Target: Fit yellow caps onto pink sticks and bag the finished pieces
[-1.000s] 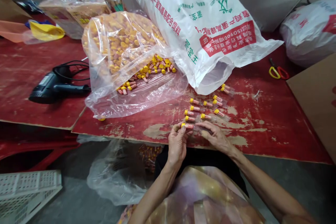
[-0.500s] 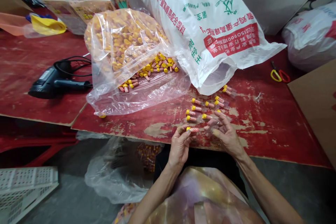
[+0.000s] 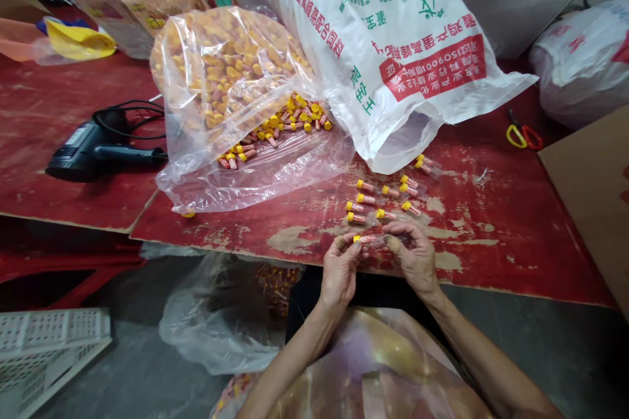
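My left hand [image 3: 339, 265] and my right hand [image 3: 414, 255] meet at the near edge of the red table [image 3: 491, 236]. Between them they pinch a small red tube with a yellow cap [image 3: 364, 239]; the left fingers hold the cap end, the right fingers close on its clear wrapper. Just beyond the hands lie several more yellow-capped tubes [image 3: 383, 196] in loose rows. A clear plastic bag [image 3: 230, 91] full of the same tubes lies open further back, some spilling at its mouth.
A big white printed sack [image 3: 393, 46] lies behind the tubes. A black heat gun [image 3: 93, 147] with cord sits at left, scissors [image 3: 523, 136] at right, cardboard [image 3: 590, 190] far right. A plastic bag [image 3: 230, 314] hangs under the table edge, a white crate [image 3: 49, 347] on the floor.
My right hand had lifted with its fingers spread half a second ago; now it has come back down and closed on the tube's wrapper. The left hand kept its hold.
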Available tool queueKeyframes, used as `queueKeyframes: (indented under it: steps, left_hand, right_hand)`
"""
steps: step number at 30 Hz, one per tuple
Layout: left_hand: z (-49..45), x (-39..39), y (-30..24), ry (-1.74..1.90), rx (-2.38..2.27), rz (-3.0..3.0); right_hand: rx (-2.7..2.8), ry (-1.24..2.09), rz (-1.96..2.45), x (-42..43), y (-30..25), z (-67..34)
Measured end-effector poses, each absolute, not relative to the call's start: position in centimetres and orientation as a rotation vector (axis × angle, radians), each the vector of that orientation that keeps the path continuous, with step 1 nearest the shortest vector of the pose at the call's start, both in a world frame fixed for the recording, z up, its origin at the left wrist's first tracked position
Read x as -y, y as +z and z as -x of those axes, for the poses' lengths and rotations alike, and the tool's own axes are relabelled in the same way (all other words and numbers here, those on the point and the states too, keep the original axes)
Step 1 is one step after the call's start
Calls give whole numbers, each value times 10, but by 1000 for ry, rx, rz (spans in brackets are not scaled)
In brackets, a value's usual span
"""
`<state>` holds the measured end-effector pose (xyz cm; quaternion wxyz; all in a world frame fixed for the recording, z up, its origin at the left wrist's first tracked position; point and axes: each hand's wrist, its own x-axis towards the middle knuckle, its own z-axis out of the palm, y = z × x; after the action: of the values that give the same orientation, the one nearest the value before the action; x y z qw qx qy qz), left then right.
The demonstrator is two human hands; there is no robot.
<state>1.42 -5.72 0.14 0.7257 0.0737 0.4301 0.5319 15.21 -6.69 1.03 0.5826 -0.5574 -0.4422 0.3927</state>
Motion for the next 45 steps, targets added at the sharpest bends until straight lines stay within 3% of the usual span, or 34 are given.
queueKeyframes:
  steps: [6, 18, 31, 36, 40, 45]
  left_hand:
    - [-14, 58, 2, 1210, -956, -221]
    - [-27, 81, -12, 1115, -1050, -540]
    - [-24, 66, -12, 896, -1033, -896]
    - [-14, 59, -5, 1067, -1150, -1112]
    - [1, 54, -1, 1163, -1264, -1225]
    - [9, 34, -3, 1254, -1377, -1382]
  right_hand:
    - [1186, 702, 1381, 70, 18, -155]
    - [1872, 688, 1335, 86, 0, -158]
    - [2184, 597, 1528, 76, 12, -173]
    - [2553, 197, 1813, 75, 11, -194]
    - [2698, -24, 1517, 81, 6, -204]
    - [2726, -45, 1362, 80, 12, -210]
